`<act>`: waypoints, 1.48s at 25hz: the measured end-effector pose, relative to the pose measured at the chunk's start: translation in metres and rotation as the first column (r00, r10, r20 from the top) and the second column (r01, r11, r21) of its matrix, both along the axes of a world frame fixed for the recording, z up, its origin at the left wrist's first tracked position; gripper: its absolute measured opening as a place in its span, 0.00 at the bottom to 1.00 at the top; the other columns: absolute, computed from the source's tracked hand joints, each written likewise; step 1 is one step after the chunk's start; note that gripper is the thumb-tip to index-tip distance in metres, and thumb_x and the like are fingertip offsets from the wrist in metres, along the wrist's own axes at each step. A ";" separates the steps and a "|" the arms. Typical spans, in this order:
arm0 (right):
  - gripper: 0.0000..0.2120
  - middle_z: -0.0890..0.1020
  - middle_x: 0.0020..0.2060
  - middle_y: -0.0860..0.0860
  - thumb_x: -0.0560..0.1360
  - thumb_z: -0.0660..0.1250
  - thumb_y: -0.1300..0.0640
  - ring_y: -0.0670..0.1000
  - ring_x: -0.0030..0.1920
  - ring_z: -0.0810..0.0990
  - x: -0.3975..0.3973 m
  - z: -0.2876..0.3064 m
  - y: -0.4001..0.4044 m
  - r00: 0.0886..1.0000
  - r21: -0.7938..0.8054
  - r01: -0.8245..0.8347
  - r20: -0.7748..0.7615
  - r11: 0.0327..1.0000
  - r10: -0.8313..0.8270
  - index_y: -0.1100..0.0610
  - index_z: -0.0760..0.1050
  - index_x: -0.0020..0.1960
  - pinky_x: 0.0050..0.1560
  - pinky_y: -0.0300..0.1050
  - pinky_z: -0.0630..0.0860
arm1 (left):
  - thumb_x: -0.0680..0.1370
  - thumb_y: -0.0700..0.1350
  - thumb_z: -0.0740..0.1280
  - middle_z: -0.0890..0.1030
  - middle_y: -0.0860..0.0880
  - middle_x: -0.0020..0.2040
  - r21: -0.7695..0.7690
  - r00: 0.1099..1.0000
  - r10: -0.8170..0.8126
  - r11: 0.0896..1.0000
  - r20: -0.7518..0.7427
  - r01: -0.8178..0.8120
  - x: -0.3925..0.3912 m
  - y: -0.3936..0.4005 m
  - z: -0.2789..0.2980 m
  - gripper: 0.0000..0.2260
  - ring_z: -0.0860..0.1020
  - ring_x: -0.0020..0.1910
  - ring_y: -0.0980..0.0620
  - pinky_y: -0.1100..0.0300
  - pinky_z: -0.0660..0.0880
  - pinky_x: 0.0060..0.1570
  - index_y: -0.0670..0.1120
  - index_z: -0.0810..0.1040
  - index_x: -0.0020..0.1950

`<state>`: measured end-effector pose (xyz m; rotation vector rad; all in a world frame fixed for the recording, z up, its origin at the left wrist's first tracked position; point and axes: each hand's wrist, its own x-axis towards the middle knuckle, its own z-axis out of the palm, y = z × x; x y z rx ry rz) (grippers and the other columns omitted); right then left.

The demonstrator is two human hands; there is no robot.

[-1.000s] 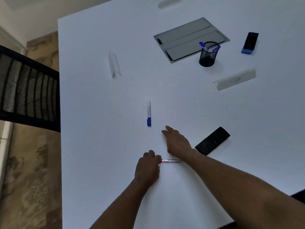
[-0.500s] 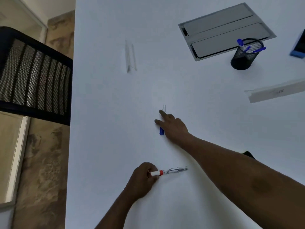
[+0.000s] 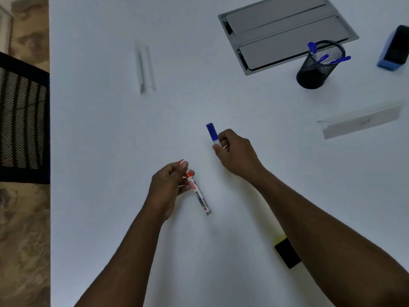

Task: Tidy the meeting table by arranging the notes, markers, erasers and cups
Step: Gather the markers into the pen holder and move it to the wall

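My left hand is shut on a red-capped whiteboard marker, its white barrel pointing toward me above the white table. My right hand is shut on a blue-capped marker, cap pointing away from me. At the back right stands a black mesh cup with several blue markers in it. A blue-and-black eraser lies at the far right edge. A black eraser with a yellow edge lies near me, partly hidden under my right forearm.
A grey metal cable hatch is set into the table at the back. A clear name stand lies at the back left, another at the right. A black mesh chair stands off the table's left edge.
My right hand has picked the blue marker up off the table. My left hand has lifted the red marker and turned it from sideways to pointing toward me.
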<state>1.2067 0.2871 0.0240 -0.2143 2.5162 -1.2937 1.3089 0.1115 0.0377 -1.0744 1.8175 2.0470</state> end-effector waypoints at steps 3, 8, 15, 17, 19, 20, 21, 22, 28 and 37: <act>0.05 0.84 0.40 0.50 0.73 0.69 0.55 0.51 0.42 0.83 0.008 0.007 0.017 0.907 -0.216 0.127 0.420 0.968 -0.025 0.54 0.76 0.48 0.50 0.50 0.80 | 0.77 0.50 0.70 0.84 0.49 0.41 0.031 0.996 -0.081 0.996 -0.026 0.082 -0.041 0.032 -0.004 0.10 0.82 0.38 0.54 0.60 0.78 0.39 0.47 0.81 0.55; 0.08 0.85 0.42 0.52 0.76 0.66 0.51 0.52 0.44 0.82 0.019 0.004 0.045 0.856 -0.155 0.174 0.512 0.973 -0.071 0.54 0.78 0.51 0.52 0.54 0.78 | 0.78 0.46 0.70 0.85 0.47 0.42 0.016 0.989 -0.144 0.989 -0.029 0.144 -0.074 0.079 -0.015 0.10 0.83 0.35 0.55 0.59 0.80 0.39 0.43 0.81 0.56; 0.05 0.86 0.41 0.49 0.76 0.69 0.55 0.47 0.43 0.85 -0.024 0.026 0.095 0.909 -0.086 0.187 0.393 0.979 -0.139 0.54 0.80 0.50 0.56 0.52 0.80 | 0.79 0.62 0.59 0.72 0.48 0.72 -0.412 0.854 -0.518 0.767 0.055 0.491 -0.101 0.108 -0.039 0.26 0.73 0.68 0.49 0.55 0.69 0.66 0.51 0.69 0.73; 0.07 0.86 0.45 0.49 0.75 0.70 0.55 0.46 0.47 0.85 -0.058 0.043 0.117 0.894 -0.226 0.417 0.278 0.880 -0.352 0.52 0.79 0.53 0.56 0.52 0.80 | 0.76 0.66 0.60 0.50 0.47 0.81 -0.659 0.650 -0.705 0.350 0.283 0.666 -0.095 0.104 -0.056 0.38 0.51 0.79 0.47 0.50 0.52 0.75 0.51 0.52 0.80; 0.07 0.85 0.48 0.47 0.75 0.70 0.54 0.45 0.49 0.84 -0.098 0.064 0.141 0.811 -0.357 0.568 0.090 0.742 -0.577 0.49 0.77 0.53 0.55 0.48 0.80 | 0.69 0.73 0.62 0.28 0.49 0.77 -0.671 0.466 -0.777 0.077 0.424 0.738 -0.084 0.101 -0.076 0.50 0.31 0.76 0.49 0.47 0.37 0.74 0.57 0.34 0.78; 0.07 0.84 0.47 0.46 0.75 0.70 0.54 0.45 0.48 0.84 -0.119 0.074 0.152 0.742 -0.411 0.609 -0.009 0.679 -0.671 0.48 0.76 0.52 0.54 0.47 0.81 | 0.64 0.77 0.62 0.22 0.52 0.73 -0.661 0.440 -0.784 0.050 0.439 0.749 -0.079 0.100 -0.082 0.54 0.25 0.73 0.51 0.47 0.32 0.72 0.60 0.29 0.74; 0.07 0.83 0.45 0.45 0.75 0.70 0.54 0.44 0.47 0.84 -0.140 0.083 0.162 0.666 -0.466 0.626 -0.099 0.626 -0.739 0.48 0.74 0.52 0.54 0.48 0.81 | 0.60 0.79 0.60 0.19 0.53 0.71 -0.664 0.451 -0.782 0.064 0.430 0.745 -0.078 0.099 -0.087 0.56 0.21 0.71 0.52 0.48 0.30 0.71 0.63 0.26 0.71; 0.08 0.82 0.45 0.45 0.76 0.69 0.55 0.45 0.47 0.83 -0.160 0.089 0.170 0.599 -0.514 0.625 -0.166 0.587 -0.783 0.49 0.72 0.52 0.54 0.49 0.81 | 0.58 0.81 0.59 0.18 0.55 0.70 -0.672 0.464 -0.779 0.076 0.421 0.737 -0.078 0.100 -0.091 0.56 0.19 0.69 0.54 0.48 0.29 0.70 0.65 0.24 0.70; 0.17 0.79 0.58 0.55 0.77 0.67 0.56 0.47 0.53 0.78 -0.246 0.072 0.184 0.672 -0.194 0.662 -0.275 0.724 -0.687 0.59 0.69 0.64 0.57 0.42 0.78 | 0.55 0.82 0.57 0.17 0.55 0.69 -0.681 0.482 -0.761 0.073 0.434 0.729 -0.078 0.101 -0.091 0.56 0.18 0.68 0.54 0.48 0.28 0.69 0.66 0.22 0.68; 0.25 0.75 0.64 0.55 0.74 0.71 0.48 0.51 0.59 0.74 -0.247 0.057 0.208 0.886 0.196 0.457 -0.180 0.868 -0.426 0.58 0.69 0.66 0.57 0.46 0.75 | 0.57 0.81 0.59 0.17 0.55 0.69 -0.661 0.465 -0.750 0.051 0.470 0.749 -0.079 0.101 -0.089 0.57 0.19 0.69 0.53 0.47 0.28 0.70 0.66 0.22 0.69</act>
